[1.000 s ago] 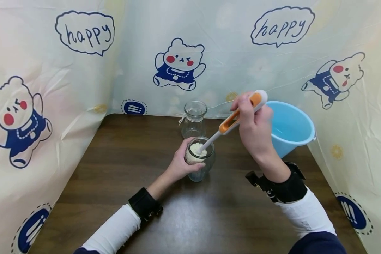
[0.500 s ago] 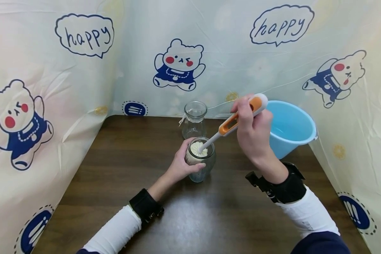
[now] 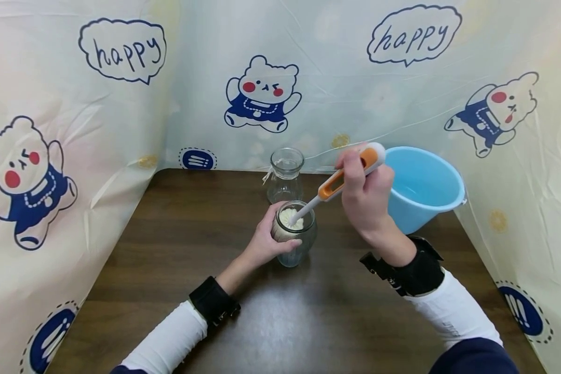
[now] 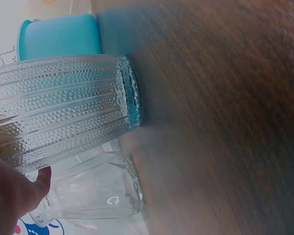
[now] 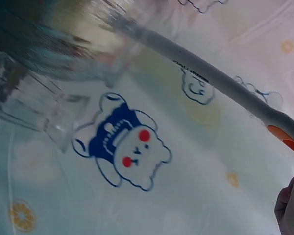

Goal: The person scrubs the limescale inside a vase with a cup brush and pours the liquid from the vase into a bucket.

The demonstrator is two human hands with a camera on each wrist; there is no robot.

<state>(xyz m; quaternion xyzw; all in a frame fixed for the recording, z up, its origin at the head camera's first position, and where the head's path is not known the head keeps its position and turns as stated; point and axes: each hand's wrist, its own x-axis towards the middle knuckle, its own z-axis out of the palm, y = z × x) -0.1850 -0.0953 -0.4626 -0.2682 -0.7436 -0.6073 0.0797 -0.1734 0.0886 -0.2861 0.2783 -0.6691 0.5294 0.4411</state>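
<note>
My left hand (image 3: 267, 240) grips a clear glass jar (image 3: 300, 251) around its upper part, thumb across the near side. The left wrist view shows this jar's ribbed, dimpled wall (image 4: 73, 93) close to the table. In my right hand (image 3: 367, 195) is a bottle brush (image 3: 331, 186) with a white and orange handle, slanting down into the jar. Its cream-coloured head (image 3: 290, 219) sits inside the jar's mouth. The right wrist view shows the brush's grey-white shaft (image 5: 220, 87) entering the jar. Just behind stands a second glass jar (image 3: 284, 188) with string at its neck.
A light blue bucket (image 3: 421, 179) stands at the back right, close behind my right hand. The brown wooden table (image 3: 168, 249) runs back to a patterned cloth wall (image 3: 346, 98), which also rises on the left and right.
My right hand and the brush handle have shifted slightly left and down. The brush head stays inside the jar. My left hand keeps its hold in nearly the same place.
</note>
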